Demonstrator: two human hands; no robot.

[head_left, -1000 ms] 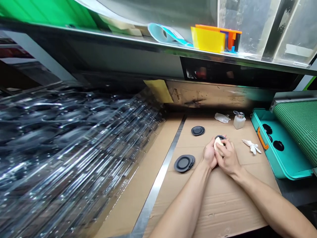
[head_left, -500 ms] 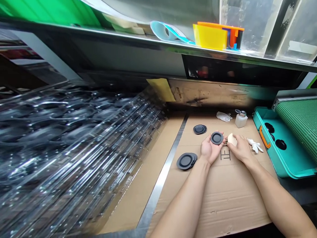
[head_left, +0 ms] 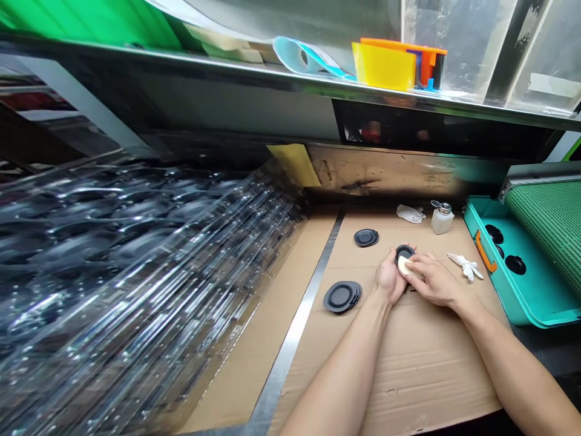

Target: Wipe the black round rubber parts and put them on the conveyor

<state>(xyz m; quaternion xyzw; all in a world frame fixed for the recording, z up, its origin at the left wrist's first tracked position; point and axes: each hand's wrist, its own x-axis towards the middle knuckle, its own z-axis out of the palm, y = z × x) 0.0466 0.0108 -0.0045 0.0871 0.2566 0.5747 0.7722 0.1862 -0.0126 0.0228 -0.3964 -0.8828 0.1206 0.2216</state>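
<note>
My left hand (head_left: 387,278) holds a small black round disc (head_left: 402,250) with a raised ring, its fingers curled beneath it. Pinched in my right hand (head_left: 436,280) is a cream-coloured pad (head_left: 403,266), which lies against the face of the disc and covers its lower part. To the left of my hands, a large stack of dark discs (head_left: 341,297) sits on the cardboard (head_left: 408,375), with a smaller disc stack (head_left: 365,237) farther back. A crumpled white glove (head_left: 466,266) lies right of my right hand.
Stacked clear plastic trays (head_left: 158,290) fill the left side. At right stands a teal bin (head_left: 521,303) with several black parts inside, beside a green conveyor belt (head_left: 549,212). A white bottle (head_left: 442,219) and a white cloth (head_left: 410,213) are at the back, below a shelf (head_left: 308,85).
My right hand has moved left, bringing the cream pad from beside the disc onto its face. My left hand has shifted slightly right, and the disc is more tilted.
</note>
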